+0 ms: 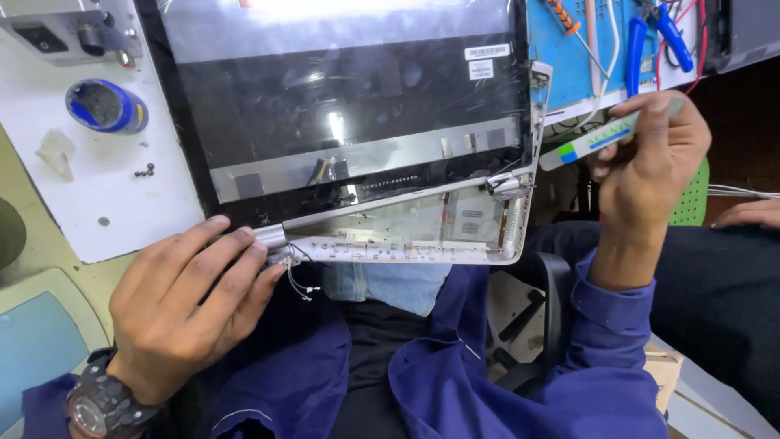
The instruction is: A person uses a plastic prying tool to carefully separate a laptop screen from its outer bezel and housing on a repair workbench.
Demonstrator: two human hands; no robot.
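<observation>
A laptop lid assembly with a dark screen panel [349, 97] lies in front of me, its silver hinge edge [406, 240] toward my lap. My left hand [191, 301], with a dark wristwatch, rests its fingers on the left hinge [270, 236], where thin loose wires [299, 280] hang. My right hand [650, 162] is raised off the right side of the lid and grips a flat white tool with green and blue marking [589, 142], its tip pointing at the right hinge [510, 187].
A white board [122, 203] at left carries a blue round tin [106, 106], small dark screws [145, 170] and a grey metal part [69, 32]. A blue mat [569, 57] at upper right holds a screwdriver and blue-handled pliers [654, 36]. Another person's hand [751, 213] lies at far right.
</observation>
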